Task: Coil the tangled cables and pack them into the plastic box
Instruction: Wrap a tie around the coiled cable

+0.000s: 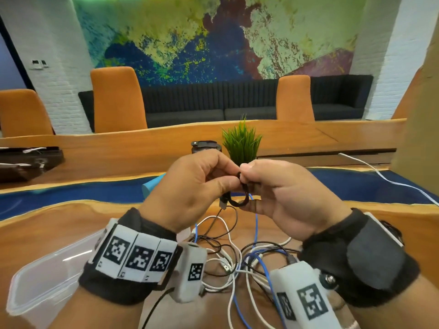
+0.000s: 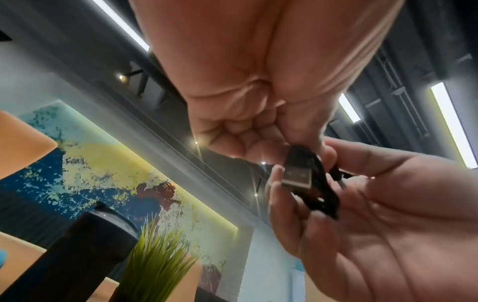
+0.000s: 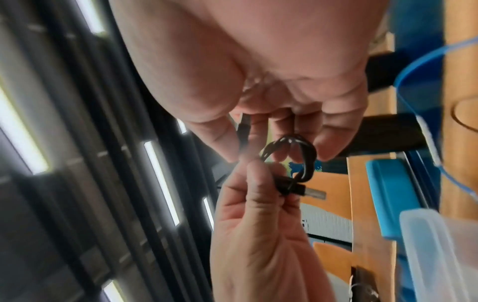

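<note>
Both hands are raised above the table with a small coil of black cable (image 1: 242, 195) between them. My left hand (image 1: 231, 177) pinches the coil near its USB plug (image 2: 297, 176). My right hand (image 1: 251, 179) grips the far side of the loop (image 3: 300, 158), fingers curled round it. A thin black strand hangs from the coil down to the tangle of white, blue and black cables (image 1: 237, 257) on the table. The clear plastic box (image 1: 47, 276) lies at the lower left, partly behind my left wrist.
A blue lid (image 1: 152, 184) lies behind my left hand. A potted grass plant (image 1: 241, 143) and a black tumbler (image 1: 205, 147) stand further back. A white cable (image 1: 380, 173) runs off to the right. A dark tray (image 1: 28, 160) sits at the far left.
</note>
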`<action>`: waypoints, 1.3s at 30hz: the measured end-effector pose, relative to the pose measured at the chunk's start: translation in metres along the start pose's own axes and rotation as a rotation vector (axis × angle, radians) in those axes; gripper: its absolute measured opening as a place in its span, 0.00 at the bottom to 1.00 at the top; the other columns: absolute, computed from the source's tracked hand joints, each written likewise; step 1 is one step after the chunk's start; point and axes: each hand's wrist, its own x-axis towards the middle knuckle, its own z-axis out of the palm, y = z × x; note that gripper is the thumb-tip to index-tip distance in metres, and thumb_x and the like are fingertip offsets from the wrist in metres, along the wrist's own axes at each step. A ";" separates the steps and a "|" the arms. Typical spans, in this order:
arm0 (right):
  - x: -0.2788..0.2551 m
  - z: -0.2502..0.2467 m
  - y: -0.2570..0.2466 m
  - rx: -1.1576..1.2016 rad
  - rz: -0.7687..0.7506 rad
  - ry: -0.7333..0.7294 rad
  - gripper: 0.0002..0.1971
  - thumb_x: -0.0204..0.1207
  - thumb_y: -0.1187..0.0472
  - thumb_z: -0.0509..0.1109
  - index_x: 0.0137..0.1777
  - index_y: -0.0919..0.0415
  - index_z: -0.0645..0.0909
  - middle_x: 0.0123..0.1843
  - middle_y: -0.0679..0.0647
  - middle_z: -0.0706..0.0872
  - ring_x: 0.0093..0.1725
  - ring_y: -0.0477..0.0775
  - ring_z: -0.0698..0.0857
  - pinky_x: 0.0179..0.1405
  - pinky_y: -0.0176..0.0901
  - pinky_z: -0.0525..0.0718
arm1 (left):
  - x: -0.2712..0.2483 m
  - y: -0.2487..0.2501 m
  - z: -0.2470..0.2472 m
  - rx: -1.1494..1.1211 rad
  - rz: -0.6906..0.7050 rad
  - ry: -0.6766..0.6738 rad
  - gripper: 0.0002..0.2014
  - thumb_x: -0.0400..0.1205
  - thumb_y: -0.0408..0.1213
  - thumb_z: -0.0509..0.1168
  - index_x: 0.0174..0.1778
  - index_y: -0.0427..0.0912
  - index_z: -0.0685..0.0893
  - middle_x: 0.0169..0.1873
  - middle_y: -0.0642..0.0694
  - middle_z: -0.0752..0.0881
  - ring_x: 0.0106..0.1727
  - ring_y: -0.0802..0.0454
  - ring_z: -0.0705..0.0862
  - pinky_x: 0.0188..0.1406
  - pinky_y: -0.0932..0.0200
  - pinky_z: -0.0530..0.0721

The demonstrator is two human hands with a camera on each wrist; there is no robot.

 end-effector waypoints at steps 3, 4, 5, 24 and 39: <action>0.002 0.003 0.003 -0.153 -0.081 0.079 0.10 0.82 0.58 0.68 0.43 0.64 0.83 0.39 0.60 0.85 0.40 0.56 0.86 0.42 0.54 0.88 | -0.001 0.001 -0.007 0.107 0.007 -0.094 0.09 0.78 0.31 0.73 0.51 0.45 0.85 0.39 0.50 0.92 0.41 0.57 0.90 0.44 0.54 0.90; 0.002 0.003 0.003 -0.175 -0.110 0.118 0.09 0.80 0.59 0.70 0.46 0.67 0.82 0.38 0.60 0.86 0.37 0.56 0.86 0.37 0.50 0.88 | -0.001 0.000 -0.007 0.083 -0.001 -0.131 0.10 0.79 0.31 0.73 0.54 0.44 0.83 0.39 0.48 0.92 0.41 0.53 0.90 0.45 0.51 0.90; 0.002 0.003 0.003 -0.175 -0.125 0.148 0.09 0.78 0.59 0.72 0.48 0.68 0.82 0.36 0.59 0.86 0.33 0.55 0.85 0.31 0.45 0.88 | -0.001 -0.001 -0.007 0.019 -0.010 -0.166 0.12 0.79 0.31 0.72 0.56 0.43 0.81 0.38 0.46 0.91 0.41 0.49 0.90 0.46 0.48 0.90; 0.005 -0.007 0.000 0.162 0.250 0.050 0.09 0.79 0.54 0.68 0.43 0.58 0.85 0.35 0.55 0.85 0.33 0.51 0.83 0.41 0.48 0.81 | 0.001 -0.003 0.010 0.299 0.132 0.130 0.05 0.82 0.41 0.68 0.51 0.49 0.89 0.39 0.57 0.89 0.41 0.60 0.85 0.39 0.67 0.82; 0.001 -0.010 0.001 -0.768 -0.533 0.226 0.13 0.72 0.66 0.78 0.55 0.51 0.88 0.43 0.46 0.89 0.46 0.43 0.86 0.48 0.34 0.86 | 0.006 0.005 0.016 -0.817 -0.580 0.087 0.10 0.86 0.39 0.60 0.41 0.42 0.84 0.32 0.46 0.85 0.29 0.54 0.82 0.33 0.56 0.67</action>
